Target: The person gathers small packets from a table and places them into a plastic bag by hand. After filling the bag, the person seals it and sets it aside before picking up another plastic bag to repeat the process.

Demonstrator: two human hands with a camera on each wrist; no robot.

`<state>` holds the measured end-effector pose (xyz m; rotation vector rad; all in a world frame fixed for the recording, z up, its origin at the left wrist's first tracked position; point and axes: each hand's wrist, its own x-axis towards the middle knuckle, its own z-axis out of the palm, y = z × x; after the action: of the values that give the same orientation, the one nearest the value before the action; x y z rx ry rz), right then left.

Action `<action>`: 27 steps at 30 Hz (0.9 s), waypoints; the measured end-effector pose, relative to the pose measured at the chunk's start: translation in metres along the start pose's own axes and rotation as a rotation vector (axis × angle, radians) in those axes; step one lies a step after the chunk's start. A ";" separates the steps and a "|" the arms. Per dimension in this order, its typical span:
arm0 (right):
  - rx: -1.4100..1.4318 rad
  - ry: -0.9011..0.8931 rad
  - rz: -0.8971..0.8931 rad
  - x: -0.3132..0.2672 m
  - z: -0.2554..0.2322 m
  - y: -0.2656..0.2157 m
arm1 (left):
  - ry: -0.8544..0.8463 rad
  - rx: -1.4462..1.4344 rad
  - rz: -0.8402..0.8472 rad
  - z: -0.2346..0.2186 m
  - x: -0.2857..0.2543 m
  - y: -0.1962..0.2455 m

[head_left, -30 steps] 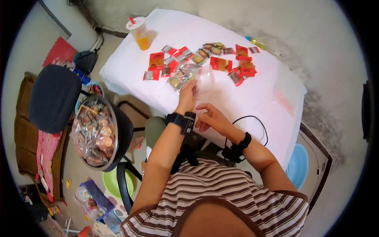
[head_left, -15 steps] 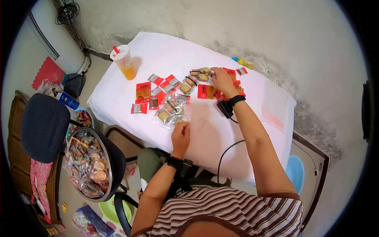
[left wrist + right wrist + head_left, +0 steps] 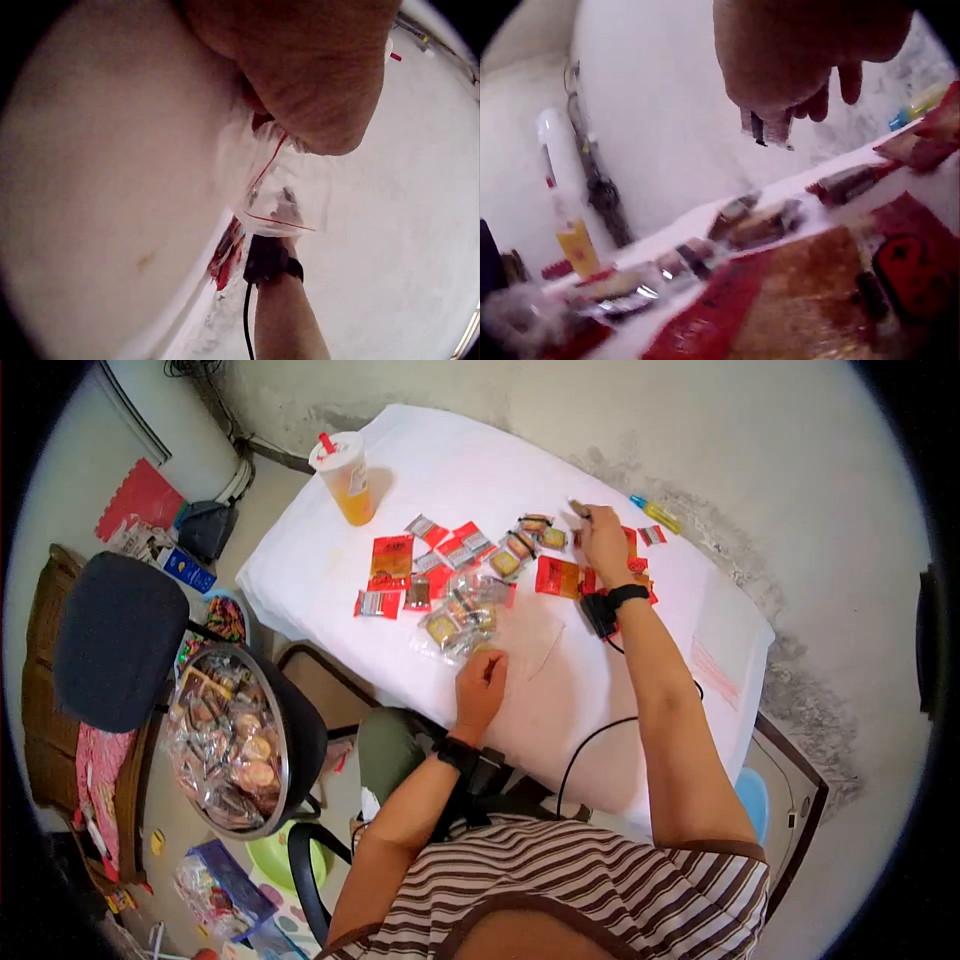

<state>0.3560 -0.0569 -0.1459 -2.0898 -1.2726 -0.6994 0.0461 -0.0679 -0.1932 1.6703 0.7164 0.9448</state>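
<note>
My left hand (image 3: pixel 482 685) grips the near edge of a clear zip bag (image 3: pixel 289 206) with a red seal line. Several wrapped snacks (image 3: pixel 442 628) lie inside it on the table. Over the far side of the table, my right hand (image 3: pixel 604 545) pinches a small wrapped snack (image 3: pixel 765 129) at its fingertips; its wrapper end pokes out below the fingers in the right wrist view. Just left of that hand lies a cluster of clear-wrapped snacks (image 3: pixel 508 555). Red packets (image 3: pixel 556 576) lie beneath and beside the right wrist.
More red packets (image 3: pixel 391 558) lie left of the bag. A cup with orange drink (image 3: pixel 352 490) stands at the back left, and a yellow and blue bottle (image 3: pixel 656 513) lies by the wall. A big bowl of wrapped snacks (image 3: pixel 225 745) is left of the table. A black cable (image 3: pixel 590 738) trails from the right wrist.
My right hand moved from beside the left hand to the far snacks, took one and lifted it slightly away. The left hand stays at the bag's near edge.
</note>
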 end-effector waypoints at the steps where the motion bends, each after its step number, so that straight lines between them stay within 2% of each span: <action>1: 0.003 -0.009 0.000 -0.007 -0.005 -0.001 | 0.001 -0.013 0.007 0.001 0.000 -0.003; 3: 0.648 -0.117 0.359 -0.019 -0.024 -0.004 | 0.000 -0.032 0.016 0.004 0.000 -0.009; 4: 0.791 -0.300 0.480 -0.026 -0.060 -0.023 | 0.006 -0.065 0.029 0.006 0.000 -0.013; 5: 1.081 -0.411 0.606 -0.033 -0.099 -0.056 | 0.012 -0.098 0.044 0.007 0.000 -0.014; 6: 1.172 -0.481 0.572 -0.062 -0.088 -0.040 | 0.011 -0.100 0.045 0.007 -0.001 -0.010; 7: 1.292 -0.530 0.591 -0.073 -0.124 -0.078 | 0.010 -0.152 -0.010 0.008 -0.001 -0.006; 9: 1.414 -0.737 0.580 -0.108 -0.140 -0.091 | 0.014 -0.205 -0.045 0.007 0.002 -0.001; 10: 1.419 -0.792 0.669 -0.120 -0.148 -0.102 | 0.014 -0.199 -0.059 0.008 0.004 -0.003; 12: 1.219 -0.841 0.721 -0.147 -0.135 -0.097 | 0.010 -0.194 -0.072 0.009 0.001 -0.002; 13: 1.219 -0.836 0.720 -0.152 -0.133 -0.101 | 0.039 -0.230 -0.065 0.012 0.002 0.001; 15: 0.996 -0.622 0.698 -0.158 -0.126 -0.112 | 0.067 -0.267 -0.052 0.016 -0.001 0.012; 16: 0.997 -0.617 0.694 -0.159 -0.121 -0.117 | 0.036 -0.216 0.008 0.016 -0.003 0.020; 18: 1.023 -0.419 0.665 -0.159 -0.110 -0.127 | 0.007 -0.165 0.073 0.016 -0.007 0.034; 19: 1.017 -0.405 0.733 -0.156 -0.106 -0.133 | -0.013 -0.076 0.195 0.016 -0.009 0.038; 20: 1.018 -0.405 0.730 -0.160 -0.097 -0.133 | -0.032 0.014 0.315 0.017 -0.011 0.041; 23: 1.269 -0.324 1.064 -0.161 -0.072 -0.136 | -0.024 0.002 0.381 0.021 -0.016 0.046; 24: 1.270 -0.327 1.063 -0.157 -0.068 -0.137 | -0.026 0.019 0.399 0.020 -0.017 0.048; 26: 1.806 -0.342 1.118 -0.150 -0.062 -0.138 | -0.047 0.043 0.382 0.017 -0.020 0.047; 27: 1.804 -0.338 1.118 -0.146 -0.062 -0.140 | -0.071 0.065 0.367 0.017 -0.020 0.047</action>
<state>0.1617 -0.1362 -0.1746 -0.8920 -0.2232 1.0201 0.0503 -0.1060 -0.1554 1.9224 0.4017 1.1188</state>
